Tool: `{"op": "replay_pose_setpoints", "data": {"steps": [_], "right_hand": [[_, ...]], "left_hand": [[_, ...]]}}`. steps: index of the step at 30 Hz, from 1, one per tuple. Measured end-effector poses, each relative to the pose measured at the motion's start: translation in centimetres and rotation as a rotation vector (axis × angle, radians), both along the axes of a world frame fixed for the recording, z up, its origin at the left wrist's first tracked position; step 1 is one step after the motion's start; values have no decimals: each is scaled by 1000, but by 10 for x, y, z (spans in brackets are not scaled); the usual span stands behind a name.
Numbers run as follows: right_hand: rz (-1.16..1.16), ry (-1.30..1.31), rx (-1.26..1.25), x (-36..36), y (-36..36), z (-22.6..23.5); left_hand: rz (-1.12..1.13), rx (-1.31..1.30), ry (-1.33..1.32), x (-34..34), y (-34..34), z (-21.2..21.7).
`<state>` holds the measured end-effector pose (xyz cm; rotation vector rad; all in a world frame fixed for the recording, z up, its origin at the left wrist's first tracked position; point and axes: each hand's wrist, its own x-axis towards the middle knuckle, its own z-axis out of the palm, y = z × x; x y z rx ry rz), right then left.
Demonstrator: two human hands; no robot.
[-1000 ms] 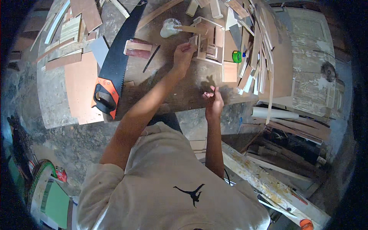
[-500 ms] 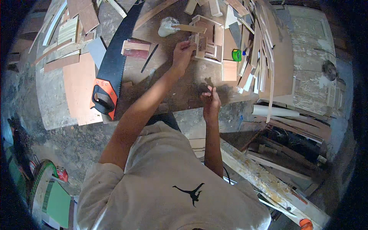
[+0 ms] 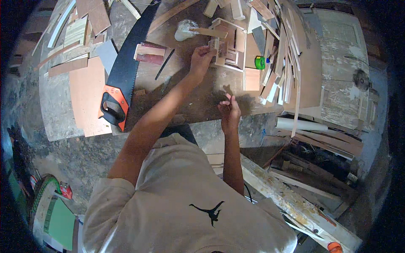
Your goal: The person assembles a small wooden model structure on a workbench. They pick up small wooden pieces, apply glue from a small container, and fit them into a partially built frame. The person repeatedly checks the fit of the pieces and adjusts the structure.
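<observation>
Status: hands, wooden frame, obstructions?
Left hand at left side of small pale boxy wooden frame. Right hand apart from frame, fingers curled. Flat brown wooden stick overlaps frame's upper left in view.

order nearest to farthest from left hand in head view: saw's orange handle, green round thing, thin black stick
1. thin black stick, left of the left hand
2. green round thing, right of the hand
3. saw's orange handle, left, nearer the body

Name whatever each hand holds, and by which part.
Left hand: at the left edge of the small wooden frame, any grip unclear. Right hand: nothing visibly held.
</observation>
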<state>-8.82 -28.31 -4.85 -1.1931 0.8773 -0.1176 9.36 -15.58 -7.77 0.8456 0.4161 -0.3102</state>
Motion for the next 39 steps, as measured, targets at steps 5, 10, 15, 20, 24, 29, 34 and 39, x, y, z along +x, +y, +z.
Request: {"op": "replay_pose_setpoints", "data": {"steps": [5, 10, 15, 20, 24, 29, 34, 39], "right_hand": [[57, -69, -61, 24, -11, -2], [-53, -45, -331, 67, -18, 12], [64, -26, -692, 97, -32, 4], [150, -148, -600, 124, -34, 11], [232, -105, -522, 130, -36, 11], [149, -240, -1091, 135, -25, 8], [347, -328, -1456, 148, -21, 20], [414, -256, -1465, 147, -21, 6]], "left_hand": [[-78, 104, -105, 16, 2, -32], [-110, 22, -180, 4, 20, -5], [-116, 125, -217, 9, 17, -9], [-134, 83, -294, 9, 16, -16], [-127, 171, -254, 10, 14, -18], [-114, 251, -276, 5, 14, -10], [-100, 253, -305, 7, 17, -7], [-105, 160, -278, 6, 14, -3]]}}
